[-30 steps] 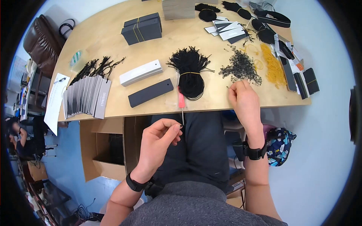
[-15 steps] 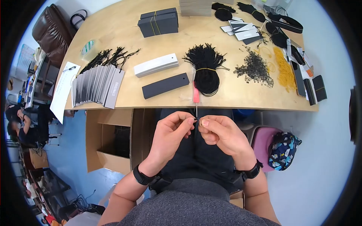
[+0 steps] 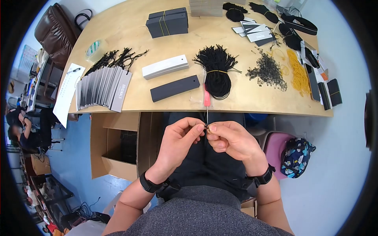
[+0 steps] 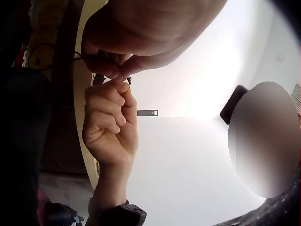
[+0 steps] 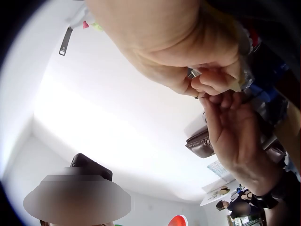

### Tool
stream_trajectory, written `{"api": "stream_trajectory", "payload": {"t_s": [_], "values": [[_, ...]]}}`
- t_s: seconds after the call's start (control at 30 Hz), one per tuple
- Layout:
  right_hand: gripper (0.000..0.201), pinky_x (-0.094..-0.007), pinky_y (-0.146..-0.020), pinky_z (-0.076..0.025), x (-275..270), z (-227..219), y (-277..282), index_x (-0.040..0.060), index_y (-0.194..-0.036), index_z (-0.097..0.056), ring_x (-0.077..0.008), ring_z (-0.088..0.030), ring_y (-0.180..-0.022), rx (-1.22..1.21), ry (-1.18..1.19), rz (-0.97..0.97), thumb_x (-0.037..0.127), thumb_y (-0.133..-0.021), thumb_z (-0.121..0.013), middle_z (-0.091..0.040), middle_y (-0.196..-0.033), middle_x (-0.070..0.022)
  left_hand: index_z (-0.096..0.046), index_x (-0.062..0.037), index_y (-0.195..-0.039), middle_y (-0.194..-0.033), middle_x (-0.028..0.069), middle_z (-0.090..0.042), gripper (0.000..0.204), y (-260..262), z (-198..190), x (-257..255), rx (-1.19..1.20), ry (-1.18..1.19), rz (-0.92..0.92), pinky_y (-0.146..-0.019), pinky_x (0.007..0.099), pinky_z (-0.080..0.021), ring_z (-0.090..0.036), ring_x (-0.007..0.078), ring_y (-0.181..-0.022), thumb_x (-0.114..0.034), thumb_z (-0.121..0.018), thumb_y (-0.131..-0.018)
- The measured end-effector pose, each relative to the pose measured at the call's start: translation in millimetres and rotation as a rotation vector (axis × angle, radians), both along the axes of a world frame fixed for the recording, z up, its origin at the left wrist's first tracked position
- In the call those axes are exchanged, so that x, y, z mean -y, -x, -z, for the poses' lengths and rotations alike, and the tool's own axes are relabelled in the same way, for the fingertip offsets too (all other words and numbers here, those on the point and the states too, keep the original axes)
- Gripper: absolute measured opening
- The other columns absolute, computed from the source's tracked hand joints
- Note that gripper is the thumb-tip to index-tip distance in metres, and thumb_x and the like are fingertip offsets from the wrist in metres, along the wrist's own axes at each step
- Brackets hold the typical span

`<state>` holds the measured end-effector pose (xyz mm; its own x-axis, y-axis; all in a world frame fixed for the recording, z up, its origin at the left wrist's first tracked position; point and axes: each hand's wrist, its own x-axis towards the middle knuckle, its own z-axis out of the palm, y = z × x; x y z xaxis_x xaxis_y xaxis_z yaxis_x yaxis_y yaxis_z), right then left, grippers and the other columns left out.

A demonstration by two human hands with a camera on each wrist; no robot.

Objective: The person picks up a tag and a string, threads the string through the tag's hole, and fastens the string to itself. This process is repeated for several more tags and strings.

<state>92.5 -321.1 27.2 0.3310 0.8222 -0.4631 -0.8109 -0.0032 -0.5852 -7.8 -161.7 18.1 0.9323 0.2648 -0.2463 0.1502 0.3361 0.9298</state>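
Observation:
Over the lap, just below the table edge, my left hand (image 3: 177, 141) and right hand (image 3: 236, 141) meet fingertip to fingertip. A thin black cord (image 4: 44, 45) is pinched between my left thumb and forefinger; its loop hangs out behind that hand in the left wrist view. My right thumb and forefinger pinch a small safety pin, mostly hidden by the fingers, against the cord's end. Right above the fingertips, the metal shaft of a red-handled hook tool (image 3: 207, 100) sticks out past the table edge. A pile of black safety pins (image 3: 265, 70) lies on the table.
On the table (image 3: 130, 35) lie a banded bundle of black cords (image 3: 217, 82), white tags (image 3: 165, 67), a dark tag (image 3: 175, 88), corded grey tags (image 3: 102, 88) and yellow rubber bands (image 3: 298, 74). A cardboard box (image 3: 114, 165) stands below, left.
My right hand has come from the safety pin pile down to the left hand with a pin. Over the last half second the fingertips have closed together around the cord's end.

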Motion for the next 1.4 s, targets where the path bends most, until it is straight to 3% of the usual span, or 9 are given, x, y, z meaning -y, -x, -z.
{"api": "stream_trajectory", "payload": {"t_s": [0.57,0.63,0.67,0.73,0.77,0.87,1.07,1.33,1.4], "values": [[0.021,-0.0206,-0.051,-0.032,-2,6,7,-0.0004,-0.093,-0.061,-0.0045,-0.041,-0.060,0.151,0.056,0.041,0.020,-0.098,-0.059,-0.047,-0.071,0.0046,-0.070,-0.0005,-0.099,-0.081,0.0006,-0.066,0.014,0,2,2,-0.006,-0.015,-0.026,-0.065,0.0192,-0.045,-0.055,0.0039,-0.071,-0.013,-0.066,-0.095],[0.016,-0.0217,-0.054,-0.039,-5,2,13,-0.0015,-0.099,-0.063,-0.0072,-0.050,-0.064,0.633,0.267,0.104,0.014,-0.096,-0.062,-0.052,-0.074,0.0019,-0.070,-0.0005,-0.099,-0.080,0.0009,-0.067,0.014,0,2,1,-0.011,-0.007,-0.030,-0.065,0.0193,-0.045,-0.055,0.0040,-0.071,-0.013,-0.066,-0.094],[0.016,-0.0217,-0.054,-0.039,-5,-3,16,-0.0015,-0.099,-0.063,-0.0072,-0.050,-0.064,0.633,0.266,0.103,0.014,-0.096,-0.062,-0.052,-0.074,0.0019,-0.070,-0.0006,-0.099,-0.080,0.0009,-0.067,0.015,0,2,0,-0.023,0.012,-0.029,-0.065,0.0192,-0.045,-0.055,0.0041,-0.070,-0.014,-0.067,-0.094],[0.016,-0.0250,-0.059,-0.046,-4,-13,20,0.0013,-0.104,-0.065,-0.0132,-0.059,-0.070,1.248,0.390,0.247,0.006,-0.089,-0.068,-0.056,-0.081,-0.0027,-0.070,-0.0007,-0.099,-0.080,0.0009,-0.067,0.015,0,2,-2,-0.036,0.031,-0.032,-0.064,0.0191,-0.045,-0.055,0.0042,-0.070,-0.014,-0.067,-0.094],[0.016,-0.0250,-0.059,-0.046,-4,-14,20,0.0013,-0.104,-0.065,-0.0132,-0.059,-0.070,1.247,0.389,0.244,0.006,-0.089,-0.068,-0.056,-0.081,-0.0027,-0.069,-0.0003,-0.098,-0.080,0.0027,-0.067,0.014,0,2,-3,-0.041,0.053,-0.028,-0.064,0.0200,-0.045,-0.057,0.0057,-0.070,-0.013,-0.067,-0.094],[0.027,-0.0311,-0.060,-0.049,-4,-13,15,0.0068,-0.105,-0.068,-0.0211,-0.060,-0.069,1.713,0.313,0.302,0.003,-0.080,-0.074,-0.055,-0.090,-0.0075,-0.069,-0.0006,-0.098,-0.080,0.0026,-0.067,0.015,1,3,-3,-0.035,0.080,-0.007,-0.064,0.0200,-0.045,-0.057,0.0058,-0.071,-0.014,-0.068,-0.093],[0.022,-0.0329,-0.062,-0.049,-1,-7,9,0.0057,-0.092,-0.065,-0.0223,-0.060,-0.072,2.000,0.270,0.248,0.004,-0.073,-0.076,-0.055,-0.088,-0.0068,-0.068,0.0001,-0.099,-0.083,0.0035,-0.065,0.013,1,1,-1,-0.037,0.105,0.015,-0.064,0.0207,-0.042,-0.056,0.0060,-0.073,-0.012,-0.066,-0.094],[0.022,-0.0335,-0.063,-0.048,-3,-11,0,0.0058,-0.085,-0.062,-0.0252,-0.058,-0.072,2.027,0.259,0.368,0.001,-0.068,-0.075,-0.055,-0.083,-0.0074,-0.068,-0.0012,-0.104,-0.086,0.0010,-0.064,0.015,20,6,-13,-0.036,0.166,0.100,-0.067,0.0200,-0.042,-0.057,0.0056,-0.082,-0.013,-0.064,-0.096],[0.020,-0.0349,-0.062,-0.047,-7,-7,1,0.0057,-0.083,-0.061,-0.0258,-0.058,-0.071,2.006,0.292,0.374,0.001,-0.068,-0.074,-0.054,-0.082,-0.0078,-0.068,-0.0008,-0.105,-0.086,0.0026,-0.065,0.015,24,6,-17,0.036,0.638,0.195,-0.066,0.0203,-0.041,-0.057,0.0072,-0.080,-0.012,-0.064,-0.096]]}}
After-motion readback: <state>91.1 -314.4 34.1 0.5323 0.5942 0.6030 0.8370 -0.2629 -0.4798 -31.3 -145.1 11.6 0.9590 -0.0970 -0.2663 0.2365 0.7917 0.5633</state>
